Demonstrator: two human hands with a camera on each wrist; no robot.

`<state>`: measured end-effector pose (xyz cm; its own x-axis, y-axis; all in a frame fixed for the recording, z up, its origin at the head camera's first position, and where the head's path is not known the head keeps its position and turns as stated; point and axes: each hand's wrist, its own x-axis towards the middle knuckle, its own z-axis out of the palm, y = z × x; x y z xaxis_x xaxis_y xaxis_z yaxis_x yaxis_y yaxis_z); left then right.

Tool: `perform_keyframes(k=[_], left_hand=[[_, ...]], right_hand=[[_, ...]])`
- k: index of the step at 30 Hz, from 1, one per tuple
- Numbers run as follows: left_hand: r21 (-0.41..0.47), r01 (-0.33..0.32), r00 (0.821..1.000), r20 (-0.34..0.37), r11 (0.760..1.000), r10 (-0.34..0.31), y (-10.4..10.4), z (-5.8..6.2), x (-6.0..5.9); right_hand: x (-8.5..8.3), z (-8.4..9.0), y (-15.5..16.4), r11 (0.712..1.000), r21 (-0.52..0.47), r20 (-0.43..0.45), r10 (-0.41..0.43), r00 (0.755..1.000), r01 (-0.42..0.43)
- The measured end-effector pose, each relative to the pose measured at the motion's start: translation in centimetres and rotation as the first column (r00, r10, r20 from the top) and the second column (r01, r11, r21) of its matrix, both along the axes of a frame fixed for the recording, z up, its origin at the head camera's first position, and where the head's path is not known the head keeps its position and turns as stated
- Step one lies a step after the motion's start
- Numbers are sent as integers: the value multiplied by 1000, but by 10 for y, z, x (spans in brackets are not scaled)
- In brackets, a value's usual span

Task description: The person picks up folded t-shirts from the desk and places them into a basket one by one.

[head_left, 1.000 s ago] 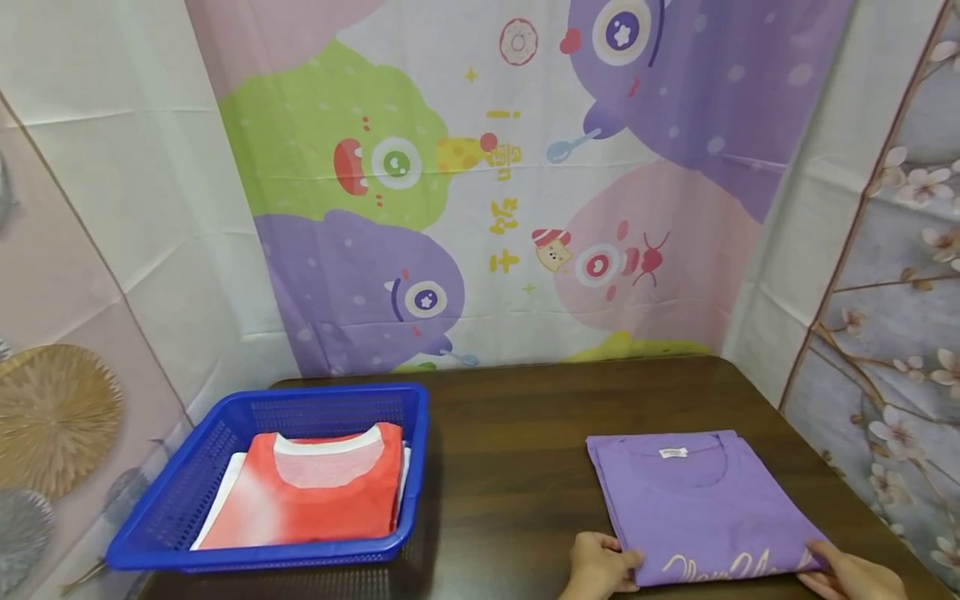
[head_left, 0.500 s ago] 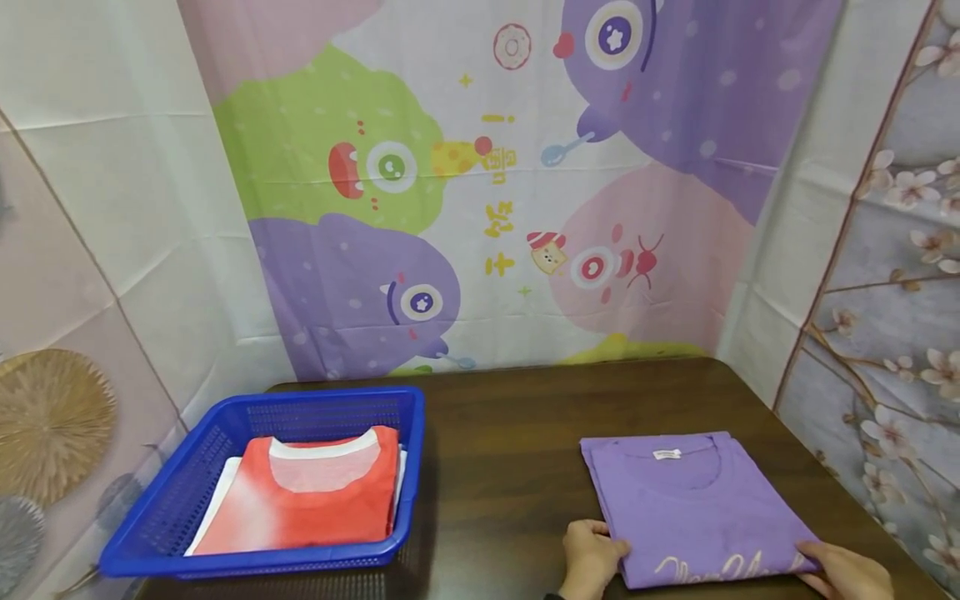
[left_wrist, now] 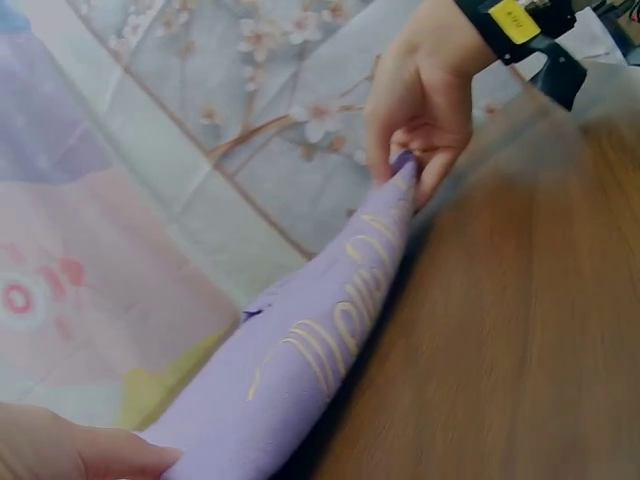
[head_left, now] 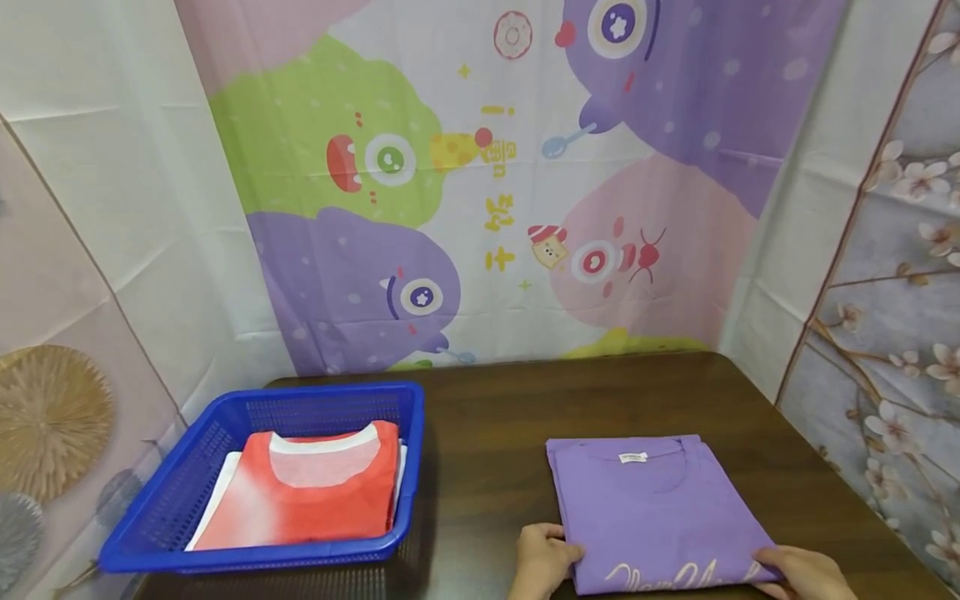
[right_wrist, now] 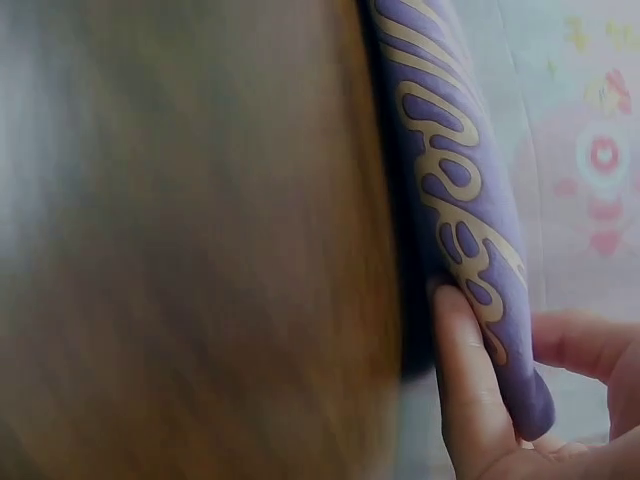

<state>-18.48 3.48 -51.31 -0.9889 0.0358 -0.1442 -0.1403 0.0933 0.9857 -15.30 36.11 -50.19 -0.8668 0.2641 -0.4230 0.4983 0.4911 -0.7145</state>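
**Both hands grip the near edge of a folded purple shirt**

The left hand (head_left: 542, 557) pinches the near left corner of the folded purple T-shirt (head_left: 652, 508), thumb on top of the cloth and fingers curled under its edge. The right hand (head_left: 802, 573) takes the near right corner the same way; in the right wrist view its fingers (right_wrist: 470, 390) and thumb close around the thick folded edge, right beside the cream script lettering (right_wrist: 450, 190) printed there. The left wrist view shows that far hand nipping the corner tight, with the fold running as a purple ridge between the two hands.

The shirt lies flat on the dark wooden table (head_left: 495, 433), stretching away from both hands, its collar and white neck label (head_left: 633, 457) at the end farthest from them. The lettering sits along the edge between the hands.

Well off to the left of the left hand stands a blue plastic basket (head_left: 225, 417), holding a folded red shirt (head_left: 307, 492) with a white collar on top of white cloth. Beyond the table hangs a cartoon monster backdrop (head_left: 480, 183).
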Motion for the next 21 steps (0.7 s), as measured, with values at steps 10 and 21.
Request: perform_keyframes(k=[10, 21], left_hand=[[-1, 32, 999, 22, 999, -32, -60, -3, 11], [-52, 10, 998, 62, 999, -7, -66, 4, -2]], right_hand=[[3, -1, -47, 884, -465, -49, 15, 999, -36], [-10, 7, -44, 851, -525, 38, 60, 997, -32]])
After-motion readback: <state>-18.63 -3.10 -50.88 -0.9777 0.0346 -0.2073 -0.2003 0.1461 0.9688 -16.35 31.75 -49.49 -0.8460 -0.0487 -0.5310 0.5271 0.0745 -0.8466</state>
